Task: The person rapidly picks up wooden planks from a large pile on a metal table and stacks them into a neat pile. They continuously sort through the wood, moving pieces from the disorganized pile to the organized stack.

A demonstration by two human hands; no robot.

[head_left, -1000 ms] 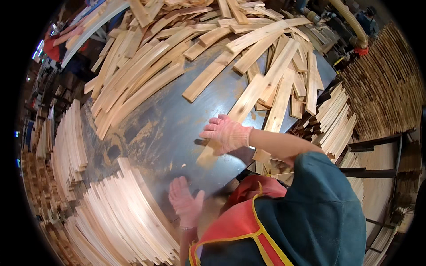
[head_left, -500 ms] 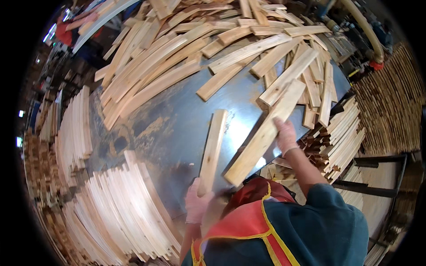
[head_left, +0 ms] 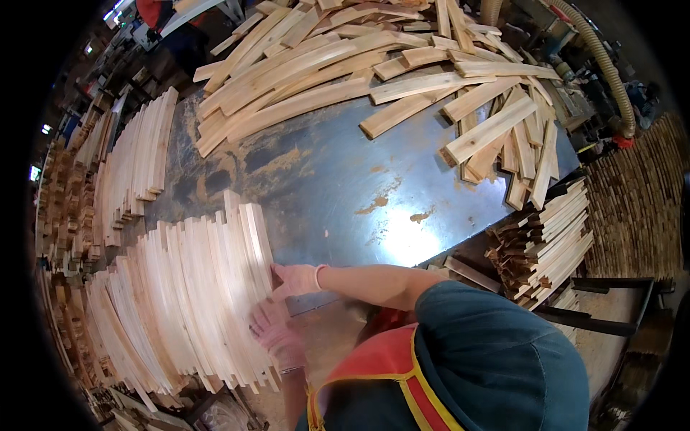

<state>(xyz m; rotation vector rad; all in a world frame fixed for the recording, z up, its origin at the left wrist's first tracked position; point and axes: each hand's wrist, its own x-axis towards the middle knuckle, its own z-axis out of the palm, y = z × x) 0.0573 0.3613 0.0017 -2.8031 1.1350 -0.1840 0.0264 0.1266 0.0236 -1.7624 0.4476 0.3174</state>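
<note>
A row of pale wooden boards [head_left: 194,287], standing on edge side by side, fills the near left of the metal table. My left hand [head_left: 277,334], in a pinkish glove, lies against the near part of the row's right end, its fingers stretched over the board edges. Just beyond it, my right hand [head_left: 295,280], gloved alike, reaches across to the left. Its outstretched fingertips touch the side of the outermost board [head_left: 256,233]. Neither hand is wrapped round a board.
A loose heap of boards [head_left: 309,68] covers the far side of the metal table [head_left: 323,187], with patches of sawdust nearer. Another row [head_left: 140,151] stands at the far left. Stacked boards [head_left: 550,241] and a dark metal frame [head_left: 596,320] are on the right, below a ribbed hose [head_left: 618,79].
The two boards I held, one in each hand, are no longer in my hands; the row's right end has gained boards. My right hand has swung left beside my left hand.
</note>
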